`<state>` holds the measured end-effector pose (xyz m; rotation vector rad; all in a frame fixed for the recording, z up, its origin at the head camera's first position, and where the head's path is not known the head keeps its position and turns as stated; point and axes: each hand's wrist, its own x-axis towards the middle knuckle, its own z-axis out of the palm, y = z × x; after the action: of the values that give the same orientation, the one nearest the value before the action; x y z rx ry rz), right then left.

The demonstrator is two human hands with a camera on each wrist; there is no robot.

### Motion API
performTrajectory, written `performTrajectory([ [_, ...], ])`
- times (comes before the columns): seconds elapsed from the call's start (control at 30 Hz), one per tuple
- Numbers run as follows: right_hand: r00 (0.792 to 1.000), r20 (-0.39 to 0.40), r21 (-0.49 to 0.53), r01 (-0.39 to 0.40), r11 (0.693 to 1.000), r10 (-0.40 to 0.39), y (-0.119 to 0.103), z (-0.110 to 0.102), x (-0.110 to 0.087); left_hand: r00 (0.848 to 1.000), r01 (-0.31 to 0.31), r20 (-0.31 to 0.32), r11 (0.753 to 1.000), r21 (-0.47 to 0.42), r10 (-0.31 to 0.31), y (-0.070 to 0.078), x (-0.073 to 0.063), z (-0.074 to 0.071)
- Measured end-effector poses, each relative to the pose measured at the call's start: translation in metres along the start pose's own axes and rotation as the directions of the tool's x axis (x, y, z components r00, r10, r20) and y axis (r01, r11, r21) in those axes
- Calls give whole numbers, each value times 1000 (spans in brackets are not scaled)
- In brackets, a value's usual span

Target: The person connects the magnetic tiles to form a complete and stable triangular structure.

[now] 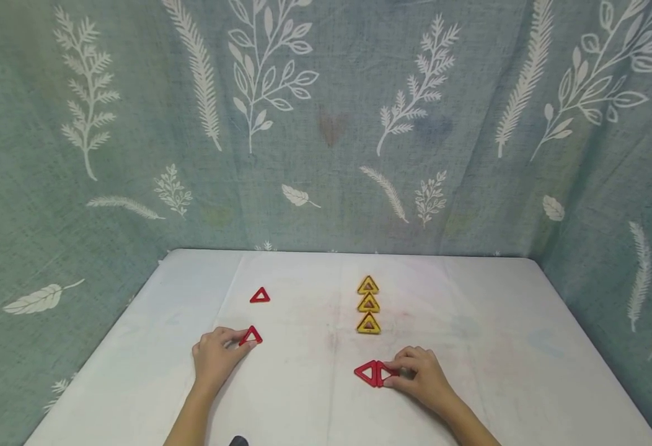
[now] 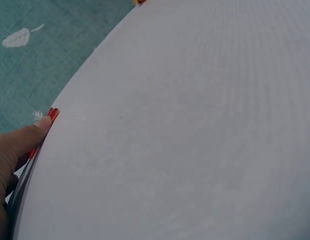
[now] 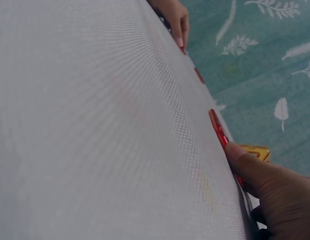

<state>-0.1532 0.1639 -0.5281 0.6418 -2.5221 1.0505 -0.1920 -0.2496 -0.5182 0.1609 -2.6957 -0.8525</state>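
Note:
My left hand (image 1: 214,359) pinches a hollow red triangular tile (image 1: 257,336) at the table's left, thumb and fingers on its left side. Farther back lies another red triangle (image 1: 260,301), untouched. On the right, my right hand (image 1: 423,383) pinches a red triangle (image 1: 379,375) whose flat side meets that of a second red triangle (image 1: 373,373); their tips point in opposite directions. In the left wrist view, red edges (image 2: 55,114) stick out past the thumb. From the right wrist, the red tiles (image 3: 218,127) appear nearly edge-on.
Three yellow triangles (image 1: 369,331) form a column beyond my right hand, tip to base. A white cloth (image 1: 292,402) covers the table. Green leaf-patterned curtains (image 1: 326,204) stand behind and at both sides. A small dark object (image 1: 239,441) shows at the near edge.

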Motion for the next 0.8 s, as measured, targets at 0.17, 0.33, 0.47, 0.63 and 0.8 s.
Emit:
performTrajectory([
  [0.17,999,22,-10,-42,999,42,-2,0,1,1000,5,25,1000,-14,-5,8,-7,-1],
  [0.33,999,14,0,-43,999,43,-2,0,1,1000,-4,26,1000,-30,4,15,-14,3],
  [0.47,999,5,-8,-41,999,41,-2,1,1,999,-16,28,999,-40,18,21,-19,4],
  [0.63,998,9,-17,-59,998,59,-4,0,1,999,-34,35,999,-42,35,29,-27,10],
  [0.8,997,17,-22,-74,997,74,-5,0,1,997,-55,44,997,-60,58,36,-37,17],
])
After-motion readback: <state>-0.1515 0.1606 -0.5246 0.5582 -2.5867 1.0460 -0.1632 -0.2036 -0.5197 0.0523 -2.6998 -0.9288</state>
